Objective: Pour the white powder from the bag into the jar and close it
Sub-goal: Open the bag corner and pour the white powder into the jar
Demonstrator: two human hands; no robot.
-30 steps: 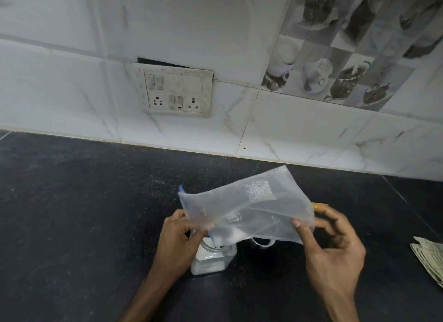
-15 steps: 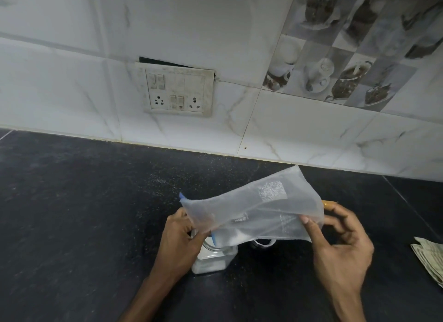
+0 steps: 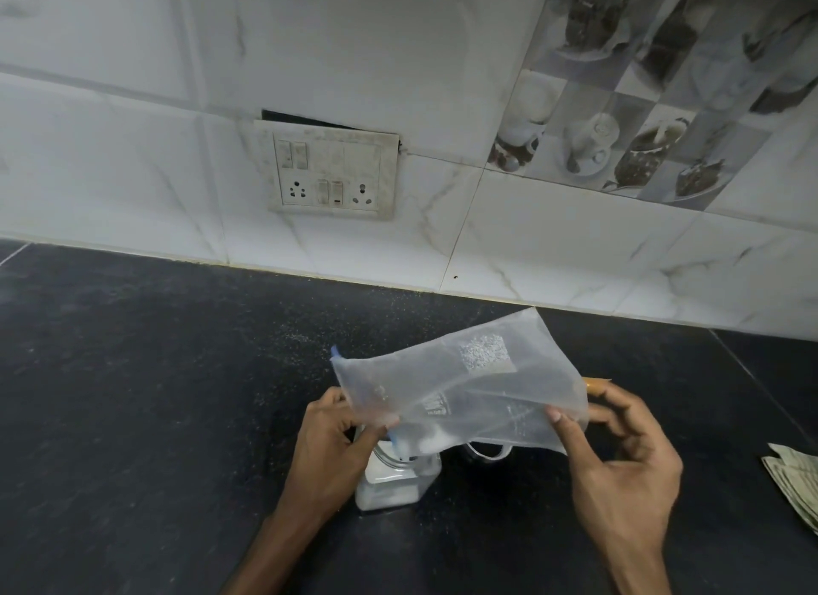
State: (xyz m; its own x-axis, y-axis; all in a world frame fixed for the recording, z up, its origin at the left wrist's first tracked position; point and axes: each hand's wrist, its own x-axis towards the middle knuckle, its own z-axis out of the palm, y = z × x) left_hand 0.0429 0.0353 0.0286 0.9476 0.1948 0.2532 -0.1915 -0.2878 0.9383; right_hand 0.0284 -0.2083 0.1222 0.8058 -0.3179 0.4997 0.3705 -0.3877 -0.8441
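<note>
Left hand (image 3: pixel 329 439): thumb and fingers pinched together on the lower left corner of the bag, directly over the jar's mouth. Wrist enters from the bottom edge of the view.

Right hand (image 3: pixel 619 461): thumb pressed to the near face of the bag at its right end, fingers curled behind it; clamped on the plastic. An orange strip (image 3: pixel 597 384) shows beside the fingertips at the bag's right edge; what it is cannot be told.

Bag (image 3: pixel 460 391): translucent plastic, held between both hands above the counter, long axis running left to right, right end raised higher than the left. Blue strip along the left edge. Printed patch on the upper face. A little white powder (image 3: pixel 431 439) gathered at the low left corner, just above the jar.

Jar (image 3: pixel 396 479): clear, upright on the counter, below the bag's left corner and just right of the left hand. Mouth open; white powder fills its lower part.

Counter (image 3: pixel 133 395): dark stone, scattered white specks near the jar.

Folded banknotes (image 3: pixel 796 479): at the right edge, well apart from the hands.

Switch and socket panel (image 3: pixel 332 172): on the white tiled wall behind.
</note>
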